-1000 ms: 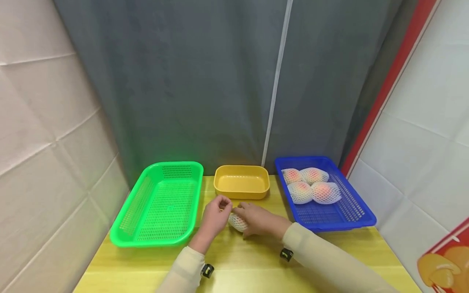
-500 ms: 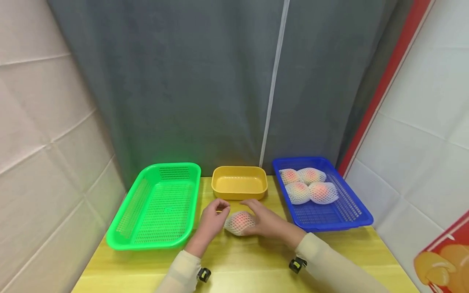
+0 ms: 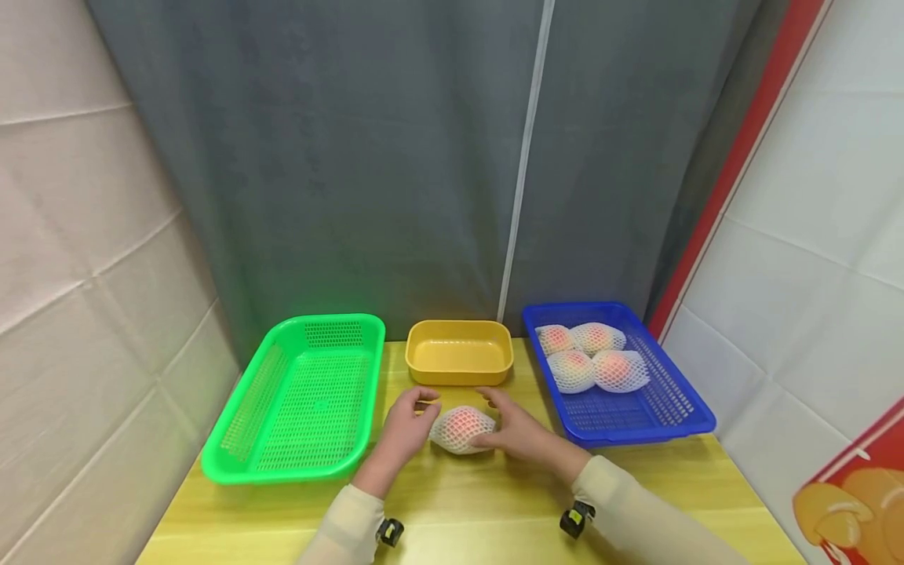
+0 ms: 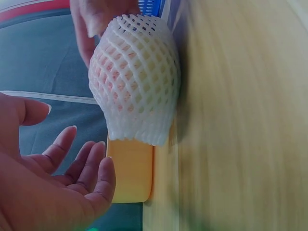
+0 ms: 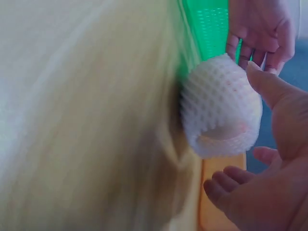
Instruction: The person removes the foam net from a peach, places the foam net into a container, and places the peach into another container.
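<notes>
The cream left sleeve [image 3: 348, 524] and right sleeve [image 3: 639, 508] reach forward, slanting inward. The left hand [image 3: 410, 420] is bare, fingers loosely bent, thumb apart from them; facing it across a gap, the bare right hand [image 3: 521, 431] spreads its thumb well away from gently curved fingers.

Little booth setup: dark curtain at the back, pale walls either side, wood-look table

So the curtain [image 3: 318, 157] is a dark grey-blue with soft folds, and a thin whitish strip [image 3: 526, 165] runs down it at a slight slant, right of the middle. Left wall [image 3: 85, 220] is off-white, kinda pinkish, with creases crossing it like folded sheeting; right wall [image 3: 791, 267] looks a cooler white, also creased. A red band [image 3: 741, 157] edges that side next to the curtain, plus a red print [image 3: 847, 494] with orangey shapes low down. Table [image 3: 459, 502] is yellowish with wood grain, and light glares off its near edge.
</notes>
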The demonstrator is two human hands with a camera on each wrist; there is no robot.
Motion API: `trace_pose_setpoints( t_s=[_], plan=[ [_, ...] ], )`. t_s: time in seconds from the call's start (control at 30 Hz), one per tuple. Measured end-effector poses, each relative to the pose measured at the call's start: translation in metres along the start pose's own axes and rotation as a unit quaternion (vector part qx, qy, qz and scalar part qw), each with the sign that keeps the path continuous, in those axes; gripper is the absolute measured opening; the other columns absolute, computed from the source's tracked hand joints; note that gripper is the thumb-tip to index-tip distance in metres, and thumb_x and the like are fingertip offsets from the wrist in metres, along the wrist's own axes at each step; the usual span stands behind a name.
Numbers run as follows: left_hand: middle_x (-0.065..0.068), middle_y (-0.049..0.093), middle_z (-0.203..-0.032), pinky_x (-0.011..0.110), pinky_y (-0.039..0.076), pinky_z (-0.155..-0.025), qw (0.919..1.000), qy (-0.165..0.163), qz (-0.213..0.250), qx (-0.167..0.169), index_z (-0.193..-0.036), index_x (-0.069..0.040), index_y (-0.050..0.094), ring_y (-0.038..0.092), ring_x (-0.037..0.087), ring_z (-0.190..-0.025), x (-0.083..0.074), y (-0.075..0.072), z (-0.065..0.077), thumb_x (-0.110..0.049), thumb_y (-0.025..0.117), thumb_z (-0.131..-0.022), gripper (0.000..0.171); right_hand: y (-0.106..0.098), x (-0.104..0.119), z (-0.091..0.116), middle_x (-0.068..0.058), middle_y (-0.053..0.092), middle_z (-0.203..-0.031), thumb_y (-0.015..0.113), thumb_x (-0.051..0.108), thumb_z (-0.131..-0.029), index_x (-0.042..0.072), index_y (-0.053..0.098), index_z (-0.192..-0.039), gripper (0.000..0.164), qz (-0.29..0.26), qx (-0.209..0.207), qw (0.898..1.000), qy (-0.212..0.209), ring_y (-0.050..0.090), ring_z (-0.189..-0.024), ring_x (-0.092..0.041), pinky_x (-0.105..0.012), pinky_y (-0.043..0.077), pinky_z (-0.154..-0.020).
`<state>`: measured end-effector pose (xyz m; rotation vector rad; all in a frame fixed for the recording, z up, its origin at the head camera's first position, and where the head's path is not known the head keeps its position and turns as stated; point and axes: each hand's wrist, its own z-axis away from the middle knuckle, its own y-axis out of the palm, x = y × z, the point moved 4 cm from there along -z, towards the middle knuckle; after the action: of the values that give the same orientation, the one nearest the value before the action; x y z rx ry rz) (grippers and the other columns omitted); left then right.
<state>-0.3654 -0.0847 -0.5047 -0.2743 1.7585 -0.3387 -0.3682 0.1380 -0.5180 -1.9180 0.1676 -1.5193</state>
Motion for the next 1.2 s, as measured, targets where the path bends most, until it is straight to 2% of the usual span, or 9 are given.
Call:
trace_pose_setpoints(
  t_s=[0.1, 0.2, 0.37, 0.47, 0.67, 0.73, 0.9, 1.0, 1.2],
  plan=[
    [0.006, 0.062, -0.120, 0.039, 0.054, -0.091, 1.0000, -0.004, -0.004, -0.001, -0.114, -0.009, 0.067, 0.062, 0.021, -0.107, 0.003, 0.001, 0.000, -0.017, 0.067, -0.097, 0.019, 0.006, -0.006, -0.002, -0.020, 0.040, -0.154, 0.086, 0.035, -0.082, 0.011, 0.034, -0.156, 0.094, -0.029, 0.014, 0.999, 0.010, 0.041, -0.139, -0.041, -0.059, 0.034, -0.112],
    [0.005, 0.062, -0.120, 0.039, 0.054, -0.090, 0.9999, -0.003, -0.012, 0.000, -0.115, -0.010, 0.067, 0.063, 0.021, -0.107, 0.004, 0.001, -0.001, -0.019, 0.066, -0.097, 0.020, 0.010, -0.009, -0.004, -0.017, 0.050, -0.146, 0.085, 0.034, -0.083, 0.009, 0.037, -0.153, 0.089, -0.031, 0.023, 0.999, 0.001, 0.051, -0.130, -0.032, -0.055, 0.038, -0.110],
    [0.003, 0.061, -0.120, 0.038, 0.054, -0.090, 0.9996, -0.001, -0.028, 0.004, -0.117, -0.011, 0.068, 0.062, 0.020, -0.108, 0.005, 0.002, -0.001, -0.024, 0.066, -0.098, 0.023, 0.017, -0.012, -0.007, 0.000, 0.060, -0.133, 0.085, 0.032, -0.083, 0.014, 0.048, -0.146, 0.076, -0.038, 0.026, 0.999, -0.012, 0.057, -0.119, -0.018, -0.046, 0.041, -0.106],
    [0.002, 0.061, -0.120, 0.038, 0.054, -0.090, 0.9995, -0.004, -0.031, 0.006, -0.118, -0.011, 0.068, 0.062, 0.019, -0.108, 0.005, 0.001, -0.001, -0.026, 0.066, -0.097, 0.025, 0.019, -0.011, -0.007, 0.003, 0.061, -0.131, 0.085, 0.030, -0.083, 0.016, 0.051, -0.142, 0.070, -0.048, 0.022, 0.999, -0.014, 0.057, -0.118, -0.018, -0.045, 0.042, -0.106],
    [-0.001, 0.064, -0.114, 0.038, 0.054, -0.091, 0.9996, -0.002, -0.029, -0.002, -0.113, -0.015, 0.069, 0.062, 0.017, -0.105, 0.005, 0.000, -0.001, -0.025, 0.067, -0.097, 0.019, 0.022, -0.002, -0.005, -0.004, 0.061, -0.130, 0.086, 0.022, -0.082, 0.013, 0.051, -0.140, 0.068, -0.050, 0.005, 0.999, -0.017, 0.057, -0.118, -0.023, -0.049, 0.042, -0.105],
    [0.000, 0.066, -0.110, 0.039, 0.053, -0.091, 0.9996, 0.004, -0.028, -0.005, -0.113, -0.012, 0.069, 0.063, 0.018, -0.103, 0.004, 0.000, -0.001, -0.025, 0.066, -0.098, 0.020, 0.023, -0.003, -0.007, -0.003, 0.061, -0.129, 0.086, 0.022, -0.081, 0.013, 0.051, -0.139, 0.068, -0.043, 0.001, 0.999, -0.017, 0.057, -0.118, -0.022, -0.050, 0.041, -0.106],
    [-0.002, 0.068, -0.105, 0.039, 0.053, -0.089, 0.9997, 0.005, -0.023, -0.007, -0.109, -0.014, 0.070, 0.063, 0.017, -0.100, 0.001, -0.001, 0.000, -0.023, 0.066, -0.098, 0.015, 0.027, -0.013, -0.012, 0.003, 0.060, -0.125, 0.087, 0.028, -0.077, 0.019, 0.051, -0.135, 0.069, -0.019, -0.003, 1.000, -0.021, 0.057, -0.114, -0.015, -0.044, 0.043, -0.104],
    [-0.002, 0.068, -0.103, 0.039, 0.053, -0.088, 0.9997, 0.007, -0.022, -0.008, -0.106, -0.018, 0.069, 0.063, 0.016, -0.099, 0.000, -0.001, 0.000, -0.021, 0.066, -0.098, 0.009, 0.028, -0.015, -0.013, 0.004, 0.060, -0.123, 0.088, 0.025, -0.075, 0.019, 0.050, -0.133, 0.069, -0.017, -0.006, 1.000, -0.021, 0.058, -0.111, -0.014, -0.041, 0.045, -0.102],
    [-0.001, 0.068, -0.101, 0.039, 0.053, -0.087, 0.9998, 0.015, -0.007, -0.011, -0.106, -0.012, 0.070, 0.063, 0.017, -0.098, -0.006, -0.003, 0.000, -0.019, 0.066, -0.098, 0.012, 0.022, -0.009, -0.013, 0.003, 0.061, -0.122, 0.088, 0.025, -0.076, 0.019, 0.051, -0.130, 0.065, -0.033, -0.014, 0.999, -0.019, 0.059, -0.109, -0.015, -0.040, 0.046, -0.100]
  ],
)
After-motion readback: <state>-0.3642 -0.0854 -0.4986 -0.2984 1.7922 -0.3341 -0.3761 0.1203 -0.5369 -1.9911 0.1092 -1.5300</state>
